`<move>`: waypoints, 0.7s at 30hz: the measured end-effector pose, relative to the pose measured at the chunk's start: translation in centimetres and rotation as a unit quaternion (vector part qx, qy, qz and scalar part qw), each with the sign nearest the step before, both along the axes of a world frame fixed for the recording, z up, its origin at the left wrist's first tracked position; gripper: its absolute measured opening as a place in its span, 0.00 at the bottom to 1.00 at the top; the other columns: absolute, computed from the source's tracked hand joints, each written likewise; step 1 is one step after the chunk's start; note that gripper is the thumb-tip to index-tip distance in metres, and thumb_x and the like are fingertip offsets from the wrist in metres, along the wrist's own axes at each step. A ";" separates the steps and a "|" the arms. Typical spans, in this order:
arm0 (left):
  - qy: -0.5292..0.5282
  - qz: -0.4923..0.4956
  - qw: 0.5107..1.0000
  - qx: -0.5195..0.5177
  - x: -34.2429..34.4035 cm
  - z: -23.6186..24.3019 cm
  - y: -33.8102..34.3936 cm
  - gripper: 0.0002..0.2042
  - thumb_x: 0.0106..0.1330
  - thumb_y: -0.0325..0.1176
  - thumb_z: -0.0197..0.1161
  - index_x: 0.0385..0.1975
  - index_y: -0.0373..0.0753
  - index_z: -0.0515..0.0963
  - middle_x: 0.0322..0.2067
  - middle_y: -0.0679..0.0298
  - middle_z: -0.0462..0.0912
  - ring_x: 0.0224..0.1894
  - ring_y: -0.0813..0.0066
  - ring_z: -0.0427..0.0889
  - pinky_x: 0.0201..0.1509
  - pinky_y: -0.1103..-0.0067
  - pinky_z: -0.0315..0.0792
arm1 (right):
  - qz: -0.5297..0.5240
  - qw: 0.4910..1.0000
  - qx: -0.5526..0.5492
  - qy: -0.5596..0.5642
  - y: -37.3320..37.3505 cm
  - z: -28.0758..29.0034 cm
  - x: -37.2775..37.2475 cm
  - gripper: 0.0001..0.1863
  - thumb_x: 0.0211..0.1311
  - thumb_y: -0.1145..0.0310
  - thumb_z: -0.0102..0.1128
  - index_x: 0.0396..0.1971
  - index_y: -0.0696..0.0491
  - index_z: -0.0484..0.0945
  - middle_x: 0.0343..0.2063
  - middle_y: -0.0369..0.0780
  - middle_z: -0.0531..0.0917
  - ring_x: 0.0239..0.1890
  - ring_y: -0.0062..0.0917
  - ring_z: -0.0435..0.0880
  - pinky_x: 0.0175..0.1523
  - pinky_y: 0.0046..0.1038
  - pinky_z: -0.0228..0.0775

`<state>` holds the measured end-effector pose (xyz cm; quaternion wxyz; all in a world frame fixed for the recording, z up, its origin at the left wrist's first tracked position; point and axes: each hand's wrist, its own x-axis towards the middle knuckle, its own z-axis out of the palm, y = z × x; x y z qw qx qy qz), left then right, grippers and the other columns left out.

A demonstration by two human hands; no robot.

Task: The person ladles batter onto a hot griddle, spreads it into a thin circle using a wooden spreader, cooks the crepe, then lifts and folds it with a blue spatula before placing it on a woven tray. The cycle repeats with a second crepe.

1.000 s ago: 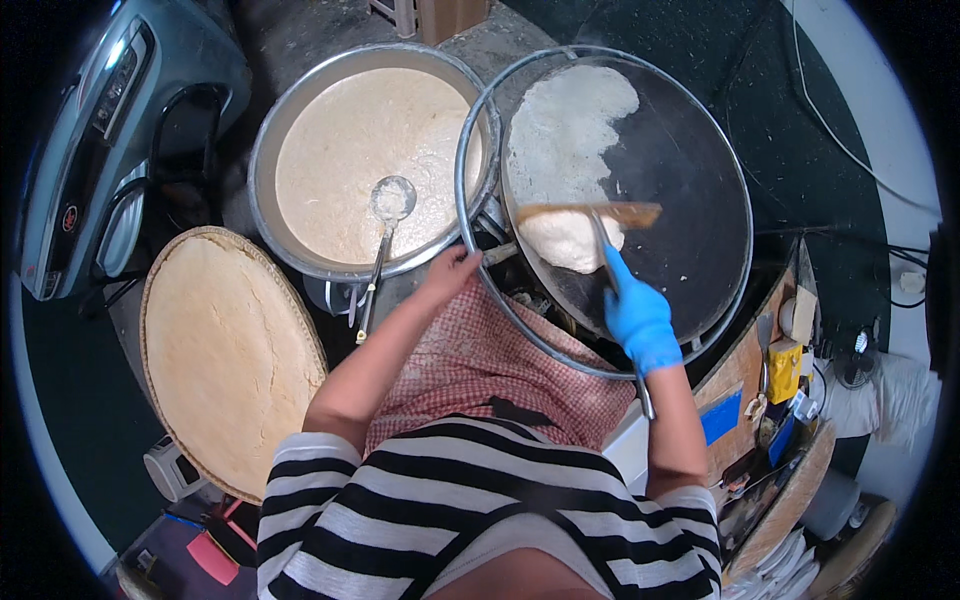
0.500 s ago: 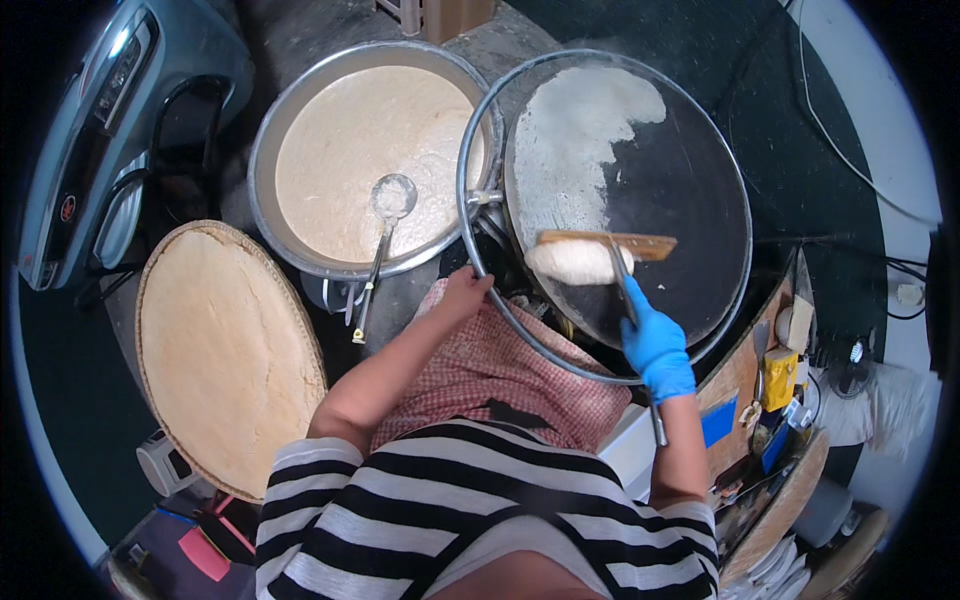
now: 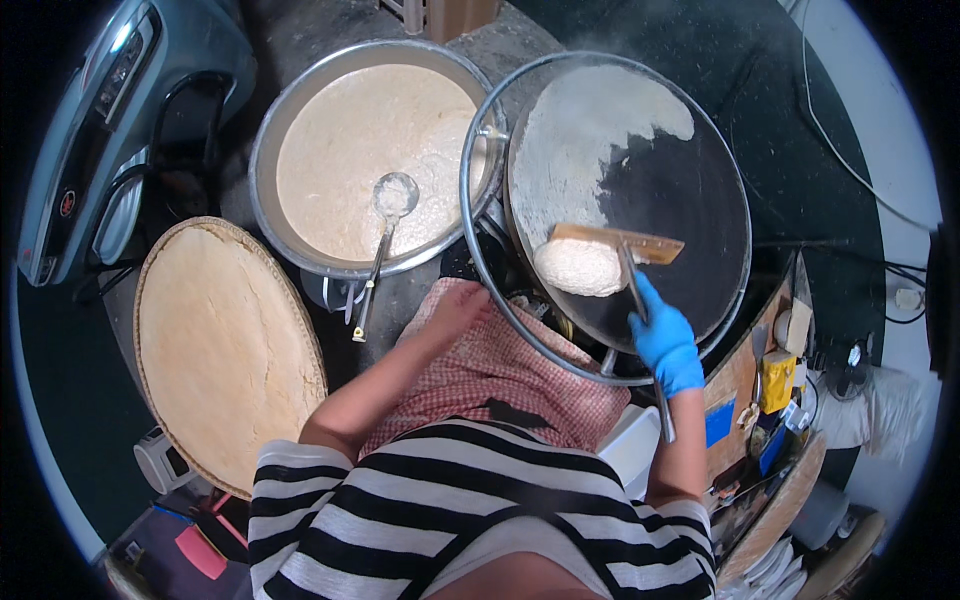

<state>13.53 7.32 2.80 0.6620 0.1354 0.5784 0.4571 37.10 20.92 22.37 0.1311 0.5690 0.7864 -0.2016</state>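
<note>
My gloved right hand (image 3: pixel 660 335) grips the metal handle of a wooden-bladed spreader (image 3: pixel 668 251). Its blade pushes a pale lump of batter or dough (image 3: pixel 580 268) on the lower part of a round dark griddle (image 3: pixel 670 195). A thin pale layer (image 3: pixel 565 140) coats the griddle's upper left. My bare left hand (image 3: pixel 462 310), fingers curled, is beside the metal ring (image 3: pixel 470 230) around the griddle, over a red checked apron (image 3: pixel 500 375); what it holds, if anything, is unclear. A large metal tub (image 3: pixel 262 190) of batter holds a long-handled ladle (image 3: pixel 393 200).
A shallow round tray (image 3: pixel 150 350) of pale flat material stands left, below a grey-blue vehicle body (image 3: pixel 110 130). At right are wooden boards (image 3: pixel 730 420) with tools, a yellow container (image 3: pixel 778 383), a small fan (image 3: pixel 850 370) and hanging cables (image 3: pixel 840 150).
The spreader and lump have moved toward me and slightly right with my right hand. The pale layer reaches farther right at the top. My left hand has come off the ring's edge.
</note>
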 end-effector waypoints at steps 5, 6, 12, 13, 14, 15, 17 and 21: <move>-0.001 0.052 0.998 0.024 4.1 -1.0 0.0 0.09 0.62 0.33 0.55 0.35 0.33 0.72 0.27 0.60 0.78 0.24 0.74 0.78 0.25 0.80 0.74 | 0.056 0.994 0.079 0.049 2.9 -3.0 -5.4 0.31 0.54 0.69 0.49 0.60 0.43 0.57 0.29 0.52 0.78 0.32 0.45 0.78 0.39 0.42 0.69; 0.040 0.043 0.998 0.023 3.6 -1.3 0.6 0.09 0.62 0.33 0.55 0.33 0.33 0.72 0.26 0.60 0.78 0.23 0.74 0.78 0.24 0.80 0.73 | 0.074 0.994 0.070 0.043 2.5 -3.1 -5.5 0.31 0.54 0.68 0.49 0.60 0.41 0.57 0.28 0.52 0.79 0.30 0.45 0.78 0.38 0.42 0.69; 0.116 -0.028 0.993 0.000 -1.8 -1.9 3.9 0.07 0.64 0.33 0.53 0.31 0.35 0.72 0.25 0.63 0.77 0.22 0.77 0.77 0.23 0.82 0.72 | 0.016 0.999 0.005 -0.039 -0.4 -0.4 -0.1 0.35 0.51 0.69 0.54 0.62 0.39 0.55 0.29 0.54 0.79 0.30 0.46 0.79 0.38 0.40 0.71; 0.114 -0.045 0.992 -0.004 -2.7 -1.8 4.5 0.07 0.63 0.33 0.53 0.30 0.35 0.73 0.25 0.64 0.77 0.22 0.77 0.77 0.23 0.82 0.72 | 0.013 1.000 0.015 -0.012 0.3 -0.3 0.0 0.33 0.52 0.69 0.54 0.61 0.41 0.57 0.29 0.55 0.78 0.31 0.46 0.78 0.38 0.41 0.70; 0.102 -0.056 0.993 -0.013 -3.8 -1.6 5.3 0.08 0.64 0.34 0.53 0.31 0.36 0.73 0.25 0.64 0.77 0.22 0.78 0.77 0.23 0.83 0.72 | 0.026 0.998 0.036 0.047 1.0 -0.5 -0.4 0.32 0.52 0.69 0.53 0.60 0.42 0.58 0.29 0.54 0.78 0.31 0.46 0.78 0.38 0.41 0.70; 0.086 -0.063 0.994 -0.015 -4.9 -1.3 6.1 0.08 0.64 0.35 0.53 0.31 0.36 0.73 0.25 0.65 0.77 0.23 0.79 0.76 0.24 0.83 0.72 | 0.017 0.996 0.051 0.076 1.9 -1.0 -1.4 0.31 0.53 0.69 0.52 0.60 0.43 0.59 0.29 0.54 0.78 0.32 0.47 0.78 0.38 0.41 0.69; 0.082 -0.062 0.995 -0.013 -5.8 -0.8 6.6 0.09 0.64 0.37 0.53 0.33 0.38 0.74 0.25 0.66 0.77 0.24 0.80 0.76 0.25 0.83 0.72 | 0.039 0.992 0.089 0.074 3.2 -2.5 -4.3 0.29 0.53 0.69 0.49 0.58 0.45 0.60 0.29 0.53 0.78 0.31 0.47 0.78 0.37 0.42 0.69; 0.080 -0.021 0.997 -0.011 -6.0 0.0 5.3 0.14 0.65 0.43 0.52 0.38 0.38 0.74 0.29 0.65 0.77 0.27 0.79 0.77 0.31 0.84 0.72 | 0.049 0.997 0.048 0.039 0.6 -3.0 -4.6 0.31 0.53 0.69 0.51 0.60 0.39 0.59 0.26 0.52 0.78 0.29 0.47 0.77 0.36 0.42 0.69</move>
